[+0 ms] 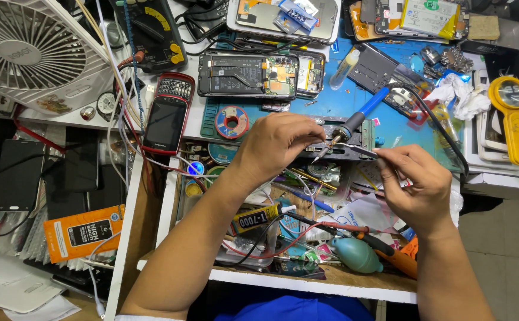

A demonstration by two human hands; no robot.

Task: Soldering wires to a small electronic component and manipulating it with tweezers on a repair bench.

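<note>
Soldering iron (354,119), blue-handled, held by left hand (280,142); right hand (417,178) pinches thin wire (354,146).

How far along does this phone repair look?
Done: the opened phone lies with its back off. In hand: the left hand and the right hand pinch a thin strip at the soldering iron tip. Left: the phone is not yet closed.

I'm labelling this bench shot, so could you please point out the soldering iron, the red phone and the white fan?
soldering iron (371,104), head view, on its blue handle.
red phone (165,122), head view, on its dark screen.
white fan (30,53), head view, on its front grille.
</note>
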